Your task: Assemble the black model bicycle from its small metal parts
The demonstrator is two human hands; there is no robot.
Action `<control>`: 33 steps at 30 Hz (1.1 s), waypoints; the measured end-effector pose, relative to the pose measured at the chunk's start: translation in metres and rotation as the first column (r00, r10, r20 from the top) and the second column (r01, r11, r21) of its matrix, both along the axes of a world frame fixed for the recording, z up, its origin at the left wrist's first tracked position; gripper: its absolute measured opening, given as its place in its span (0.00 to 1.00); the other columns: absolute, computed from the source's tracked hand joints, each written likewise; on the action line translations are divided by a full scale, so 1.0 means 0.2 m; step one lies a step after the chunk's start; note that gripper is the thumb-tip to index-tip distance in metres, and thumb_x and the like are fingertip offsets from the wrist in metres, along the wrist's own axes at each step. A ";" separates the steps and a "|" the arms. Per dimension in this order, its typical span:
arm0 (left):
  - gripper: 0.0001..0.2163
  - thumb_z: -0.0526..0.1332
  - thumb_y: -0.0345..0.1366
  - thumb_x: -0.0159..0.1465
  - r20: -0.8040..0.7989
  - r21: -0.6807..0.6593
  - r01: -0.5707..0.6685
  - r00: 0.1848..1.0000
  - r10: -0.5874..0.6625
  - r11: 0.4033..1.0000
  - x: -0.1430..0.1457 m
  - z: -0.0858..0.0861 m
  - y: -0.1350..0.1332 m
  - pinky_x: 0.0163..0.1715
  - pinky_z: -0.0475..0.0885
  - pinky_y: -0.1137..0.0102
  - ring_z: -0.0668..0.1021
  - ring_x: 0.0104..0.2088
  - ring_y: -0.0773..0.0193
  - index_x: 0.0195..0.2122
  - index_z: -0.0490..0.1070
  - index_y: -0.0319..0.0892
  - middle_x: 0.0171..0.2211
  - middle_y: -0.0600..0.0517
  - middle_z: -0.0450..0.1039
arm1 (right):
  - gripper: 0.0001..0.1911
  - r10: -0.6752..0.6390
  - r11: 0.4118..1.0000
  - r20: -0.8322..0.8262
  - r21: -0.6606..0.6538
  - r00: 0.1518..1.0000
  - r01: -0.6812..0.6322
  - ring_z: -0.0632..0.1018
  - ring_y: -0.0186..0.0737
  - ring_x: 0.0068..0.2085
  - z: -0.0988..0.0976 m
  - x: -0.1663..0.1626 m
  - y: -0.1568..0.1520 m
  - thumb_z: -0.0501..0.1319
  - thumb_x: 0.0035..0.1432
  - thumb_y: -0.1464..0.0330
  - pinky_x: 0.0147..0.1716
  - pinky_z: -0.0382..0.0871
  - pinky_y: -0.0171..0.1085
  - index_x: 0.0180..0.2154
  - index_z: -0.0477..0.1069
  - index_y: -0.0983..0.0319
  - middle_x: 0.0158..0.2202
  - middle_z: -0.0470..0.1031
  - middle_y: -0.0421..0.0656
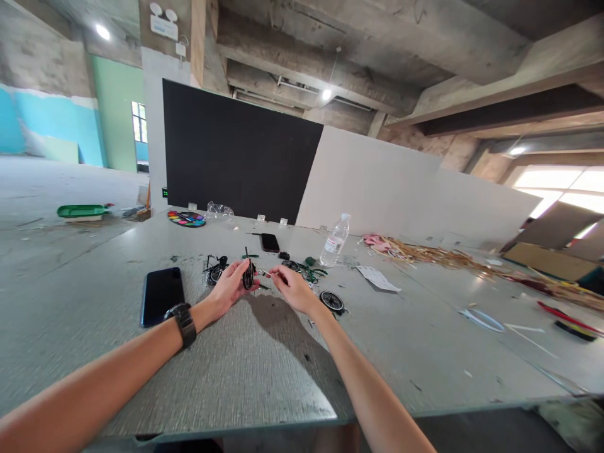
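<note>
My left hand (230,286), wearing a black watch on its wrist, grips a small black spoked wheel (248,275) held upright. Just right of it, my right hand (295,289) is closed in a pinch around a thin metallic piece (266,273), too small to name, pointing toward the wheel. Black model bicycle parts (216,270) lie behind my left hand. Beyond my right hand are a dark green bicycle frame (314,272) and more small parts. A second spoked wheel (331,301) lies flat beside my right forearm.
A phone (163,296) lies at left, a black device (270,243) behind the hands. A water bottle (335,241) and paper sheet (377,278) stand and lie at right. Further off are a paint palette (187,218), wood strips (425,255), pliers (481,319) and upright boards (240,151).
</note>
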State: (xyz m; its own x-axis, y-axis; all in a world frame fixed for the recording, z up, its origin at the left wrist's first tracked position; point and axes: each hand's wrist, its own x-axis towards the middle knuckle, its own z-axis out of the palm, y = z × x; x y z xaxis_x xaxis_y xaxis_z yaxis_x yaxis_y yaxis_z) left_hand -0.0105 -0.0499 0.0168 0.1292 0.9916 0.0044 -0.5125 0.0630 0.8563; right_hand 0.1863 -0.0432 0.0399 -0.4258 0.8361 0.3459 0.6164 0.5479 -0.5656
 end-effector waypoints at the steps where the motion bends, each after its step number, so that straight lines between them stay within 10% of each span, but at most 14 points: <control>1: 0.12 0.60 0.40 0.69 0.001 0.002 -0.001 1.000 0.001 1.000 0.00 0.00 0.00 0.37 0.78 0.62 0.79 0.38 0.61 0.49 0.71 0.38 0.43 0.47 0.75 | 0.12 0.002 1.000 -0.005 0.017 1.000 -0.002 0.77 0.39 0.36 0.00 -0.01 0.00 0.52 0.70 0.61 0.38 0.66 0.36 0.43 0.70 0.60 0.38 0.79 0.43; 33: 0.12 0.61 0.40 0.69 -0.111 0.083 0.015 0.994 -0.006 0.996 0.00 -0.01 0.00 0.36 0.78 0.63 0.79 0.37 0.62 0.48 0.72 0.38 0.42 0.48 0.75 | 0.13 0.023 0.996 0.042 0.081 0.999 -0.027 0.71 0.37 0.28 -0.01 -0.09 -0.04 0.53 0.69 0.61 0.30 0.59 0.34 0.37 0.72 0.60 0.28 0.74 0.40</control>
